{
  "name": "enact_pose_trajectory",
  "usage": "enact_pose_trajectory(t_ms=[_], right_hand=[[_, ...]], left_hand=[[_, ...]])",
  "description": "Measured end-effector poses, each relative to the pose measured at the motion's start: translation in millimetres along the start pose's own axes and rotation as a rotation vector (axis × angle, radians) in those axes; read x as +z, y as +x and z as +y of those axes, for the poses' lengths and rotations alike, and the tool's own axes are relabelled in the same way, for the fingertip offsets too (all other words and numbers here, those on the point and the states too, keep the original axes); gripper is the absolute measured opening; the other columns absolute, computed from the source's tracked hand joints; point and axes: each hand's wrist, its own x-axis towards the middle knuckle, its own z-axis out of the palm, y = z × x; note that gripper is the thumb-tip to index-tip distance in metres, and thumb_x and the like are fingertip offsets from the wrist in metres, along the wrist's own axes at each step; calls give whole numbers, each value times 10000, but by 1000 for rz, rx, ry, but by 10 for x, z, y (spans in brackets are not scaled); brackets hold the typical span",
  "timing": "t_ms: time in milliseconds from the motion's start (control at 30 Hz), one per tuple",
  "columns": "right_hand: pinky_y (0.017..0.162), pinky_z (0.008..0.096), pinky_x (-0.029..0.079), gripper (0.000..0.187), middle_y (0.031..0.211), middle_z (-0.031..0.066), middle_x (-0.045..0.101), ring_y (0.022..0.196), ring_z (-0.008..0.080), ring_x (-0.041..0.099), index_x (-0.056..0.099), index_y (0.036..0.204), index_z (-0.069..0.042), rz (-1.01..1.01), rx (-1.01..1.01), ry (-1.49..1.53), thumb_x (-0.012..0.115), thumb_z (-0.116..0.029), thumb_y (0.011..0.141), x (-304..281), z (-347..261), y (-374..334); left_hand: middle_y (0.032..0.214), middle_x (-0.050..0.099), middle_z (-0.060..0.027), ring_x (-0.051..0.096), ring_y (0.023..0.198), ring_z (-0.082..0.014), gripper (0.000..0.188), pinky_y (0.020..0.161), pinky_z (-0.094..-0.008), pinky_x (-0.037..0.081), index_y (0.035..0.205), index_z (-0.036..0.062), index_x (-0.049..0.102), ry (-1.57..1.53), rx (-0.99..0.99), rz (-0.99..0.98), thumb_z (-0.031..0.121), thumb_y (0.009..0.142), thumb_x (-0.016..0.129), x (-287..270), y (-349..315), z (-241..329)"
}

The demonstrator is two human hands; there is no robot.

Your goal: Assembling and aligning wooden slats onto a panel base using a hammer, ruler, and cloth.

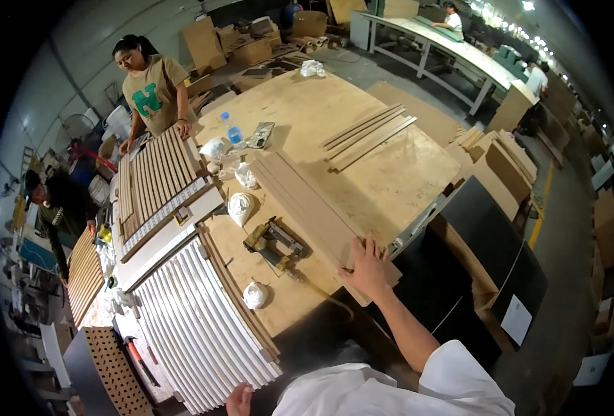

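My right hand (367, 267) is closed over the near end of a stack of long brown boards (307, 201), its thumb at the left side and fingers across the top. The boards lie lengthwise on the wooden table. My left hand (239, 400) is partly cut off by the lower edge, fingers slightly bent and apart, with nothing visible in it. It is beside the near end of a white slatted panel (196, 319). Between the panel and the boards lies a nail gun (274, 244) with a hose, near tied white bags (240, 208).
Across the plywood table (300, 104), loose thin strips (366, 135) lie at the far right. A person (156, 90) touches a brown slatted panel (158, 180); another person (57, 208) stands farther left. A hammer (140, 360) lies lower left. Dark panels (480, 236) lean at the right.
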Motion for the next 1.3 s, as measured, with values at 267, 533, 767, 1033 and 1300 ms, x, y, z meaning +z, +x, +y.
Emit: enact_pose_trajectory(t_ms=[267, 533, 767, 1033, 1300], right_hand=[[1049, 575, 266, 1028, 1335, 293, 337, 1242, 459, 351, 311, 1426, -65, 73, -34, 34, 823, -490, 642, -130, -12, 78], [1026, 564, 285, 1153, 1282, 322, 355, 1195, 466, 372, 249, 1451, -14, -10, -16, -36, 832, -521, 595, -147, -41, 160], [1027, 587, 270, 1241, 1270, 328, 356, 1202, 479, 359, 170, 1493, -17, -39, 13, -97, 828, -555, 589, -124, -134, 172], [1021, 598, 262, 1207, 1262, 321, 354, 1196, 468, 349, 186, 1483, -17, -58, 30, -132, 840, -493, 587, -127, -214, 207], [1031, 627, 238, 1217, 1318, 350, 337, 1255, 469, 333, 150, 1463, 3, 0, 12, -169, 826, -524, 600, -13, -206, 146]], left_hand=[[973, 697, -128, 633, 828, -169, 421, 762, -297, 498, 1129, -82, 623, 189, 29, -131, 303, 959, 609, 775, -41, 638], [941, 715, -118, 681, 817, -190, 380, 716, -319, 538, 1145, -28, 634, 164, 70, -119, 291, 939, 614, 749, 349, 763], [1019, 707, -147, 685, 881, -211, 438, 801, -327, 528, 1204, -54, 600, 55, 134, -104, 284, 927, 638, 796, 508, 929], [1130, 654, -174, 639, 992, -196, 494, 898, -299, 495, 1325, -72, 479, -244, 350, -428, 286, 993, 550, 1571, 1143, 1311], [950, 651, -64, 614, 809, -161, 403, 811, -307, 509, 1213, -29, 556, -749, 85, -407, 310, 996, 541, 2703, 1748, 2233]])
